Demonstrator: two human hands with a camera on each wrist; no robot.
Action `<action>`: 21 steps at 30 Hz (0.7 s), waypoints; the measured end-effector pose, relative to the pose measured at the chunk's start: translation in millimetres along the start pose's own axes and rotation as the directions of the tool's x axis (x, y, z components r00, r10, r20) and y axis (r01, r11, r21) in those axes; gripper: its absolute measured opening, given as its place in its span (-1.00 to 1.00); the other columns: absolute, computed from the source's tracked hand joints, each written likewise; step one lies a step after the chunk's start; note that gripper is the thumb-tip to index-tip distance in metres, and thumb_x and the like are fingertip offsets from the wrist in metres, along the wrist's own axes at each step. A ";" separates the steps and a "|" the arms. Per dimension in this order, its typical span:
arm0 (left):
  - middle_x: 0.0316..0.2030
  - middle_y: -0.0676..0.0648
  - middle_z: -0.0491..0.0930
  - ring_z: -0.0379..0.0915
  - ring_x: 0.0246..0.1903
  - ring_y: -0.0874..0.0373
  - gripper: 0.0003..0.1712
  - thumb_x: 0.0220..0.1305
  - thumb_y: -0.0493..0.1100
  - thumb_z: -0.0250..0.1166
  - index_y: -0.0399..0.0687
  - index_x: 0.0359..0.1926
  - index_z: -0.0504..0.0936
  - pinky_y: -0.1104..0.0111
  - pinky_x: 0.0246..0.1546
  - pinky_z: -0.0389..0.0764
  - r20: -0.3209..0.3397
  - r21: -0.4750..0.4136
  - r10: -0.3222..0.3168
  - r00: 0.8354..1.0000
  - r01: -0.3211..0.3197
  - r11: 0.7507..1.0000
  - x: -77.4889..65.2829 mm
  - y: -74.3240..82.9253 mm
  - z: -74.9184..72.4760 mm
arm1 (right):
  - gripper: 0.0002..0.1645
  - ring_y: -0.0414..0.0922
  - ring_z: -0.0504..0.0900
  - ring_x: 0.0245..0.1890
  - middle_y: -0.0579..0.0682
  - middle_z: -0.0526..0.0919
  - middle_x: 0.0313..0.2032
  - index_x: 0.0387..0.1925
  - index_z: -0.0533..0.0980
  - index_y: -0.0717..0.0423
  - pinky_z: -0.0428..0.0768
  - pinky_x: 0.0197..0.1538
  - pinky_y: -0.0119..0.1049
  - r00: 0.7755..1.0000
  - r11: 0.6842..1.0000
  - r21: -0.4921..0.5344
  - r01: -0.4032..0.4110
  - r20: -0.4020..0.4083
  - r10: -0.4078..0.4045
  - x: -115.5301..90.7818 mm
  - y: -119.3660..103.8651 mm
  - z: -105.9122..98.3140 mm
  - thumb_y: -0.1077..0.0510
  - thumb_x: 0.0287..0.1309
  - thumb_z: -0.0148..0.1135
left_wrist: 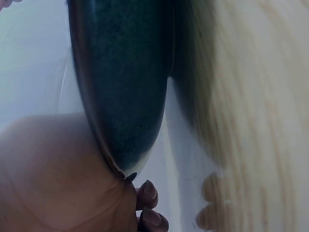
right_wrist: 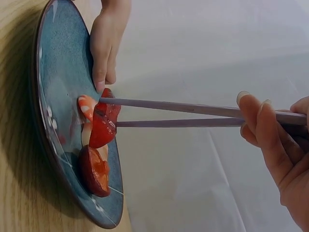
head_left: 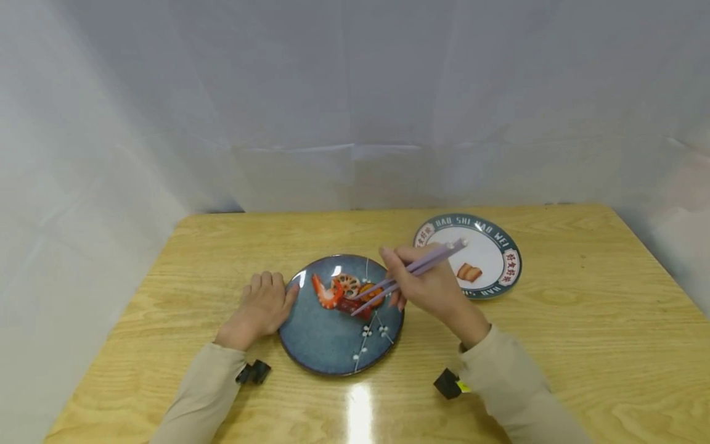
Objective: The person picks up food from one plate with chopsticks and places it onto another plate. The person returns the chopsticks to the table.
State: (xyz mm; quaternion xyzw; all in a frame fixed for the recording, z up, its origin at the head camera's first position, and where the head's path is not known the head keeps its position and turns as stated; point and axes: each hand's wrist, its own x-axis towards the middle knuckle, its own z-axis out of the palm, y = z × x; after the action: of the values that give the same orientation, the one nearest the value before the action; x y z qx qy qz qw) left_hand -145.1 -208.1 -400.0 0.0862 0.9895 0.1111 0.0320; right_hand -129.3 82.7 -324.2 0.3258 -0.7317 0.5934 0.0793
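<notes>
My right hand [head_left: 427, 283] grips a pair of lilac chopsticks [head_left: 435, 258] over the blue plate [head_left: 318, 345]. Their tips lie on either side of a glossy dark red food piece [right_wrist: 104, 125], which sits above the plate's middle in the right wrist view. Around it on the plate are a shrimp [head_left: 328, 297], a lotus root slice [head_left: 346, 285] and an orange-brown, mushroom-like piece [right_wrist: 94, 171]. At the plate's left rim is my left hand [head_left: 259, 307], fingers extended away over the table and thumb touching the rim. Seen from the left wrist, the palm [left_wrist: 58, 169] lies against the rim.
Behind my right hand stands a white plate [head_left: 490, 253] with a dark green lettered rim, holding a brown food piece [head_left: 469, 272]. The wooden table [head_left: 582, 333] ends at a pale cloth backdrop [head_left: 355, 111]. Black wrist devices [head_left: 254, 372] show by both sleeves.
</notes>
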 end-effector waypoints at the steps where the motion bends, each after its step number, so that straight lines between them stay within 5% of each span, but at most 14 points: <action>1: -0.35 -0.28 0.26 0.20 -0.24 -0.22 -0.58 0.49 -0.03 -0.12 -0.36 -0.33 0.30 0.01 -0.26 0.25 0.001 -0.001 0.000 1.000 0.000 1.000 0.1 0.0 0.0 | -0.57 -0.14 0.52 -0.86 0.08 0.56 -0.78 -0.66 0.50 0.33 0.45 -0.80 -0.29 1.000 1.000 0.002 0.007 0.004 -0.007 -0.1 -0.4 0.8 0.32 0.36 0.02; 21: -0.35 -0.26 0.25 0.18 -0.26 -0.19 -0.58 0.51 -0.03 -0.15 -0.34 -0.32 0.28 0.03 -0.26 0.24 0.022 0.001 -0.011 1.000 0.011 1.000 1.0 -0.1 -1.8 | -0.60 -0.25 0.52 -0.84 0.01 0.56 -0.77 -0.70 0.46 0.21 0.41 -0.82 -0.35 0.989 0.995 0.028 0.091 0.112 -0.094 -1.6 -1.1 14.3 0.38 0.30 0.09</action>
State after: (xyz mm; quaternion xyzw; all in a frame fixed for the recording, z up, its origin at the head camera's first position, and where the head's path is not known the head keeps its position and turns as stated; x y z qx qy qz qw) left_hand -146.3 -208.5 -398.2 0.0820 0.9896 0.1096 0.0435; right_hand -123.5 70.1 -328.2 0.3933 -0.7125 0.5779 0.0615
